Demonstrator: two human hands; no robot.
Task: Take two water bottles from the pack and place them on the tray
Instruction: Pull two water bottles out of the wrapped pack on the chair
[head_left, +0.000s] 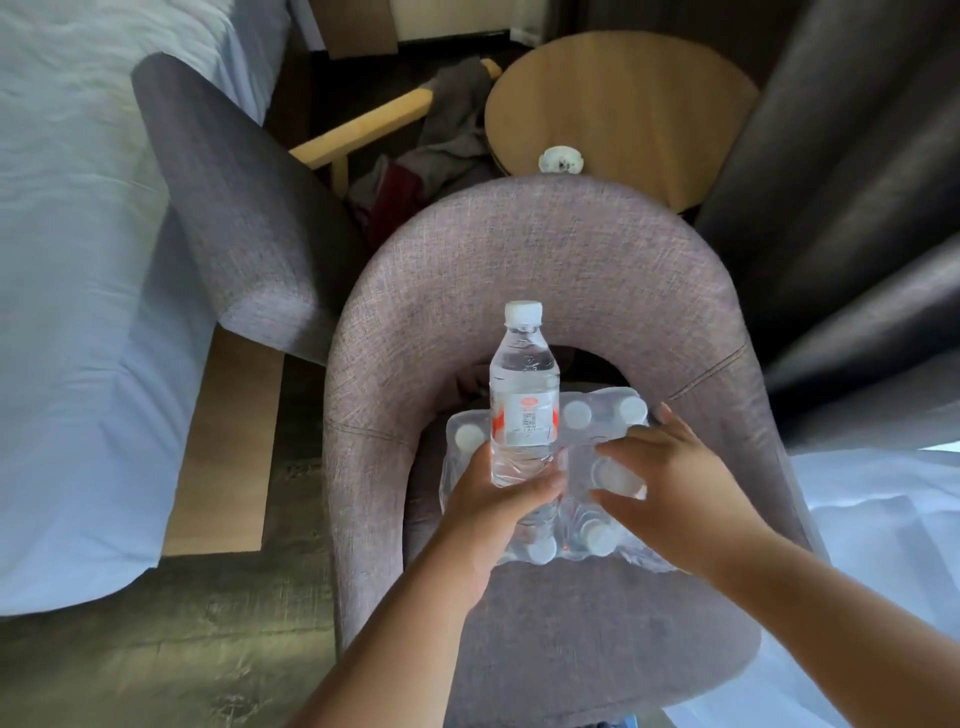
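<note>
**One bottle up, pack on the chair**

The pack (550, 483), clear shrink-wrap with white-capped bottles standing inside, sits on the seat of a grey chair (519, 291), enclosed on three sides by the curved backrest. The left hand (498, 499) is closed around the lower part of a bottle (523, 400), held upright above the pack's left half, cap toward the backrest. The right hand (670, 488) lies on the pack's right side, fingers curled over a cap inside the wrap; whether it grips is unclear. Beyond the backrest stands a round table (623, 104). The seat's near edge is bare. No tray is visible.
</note>
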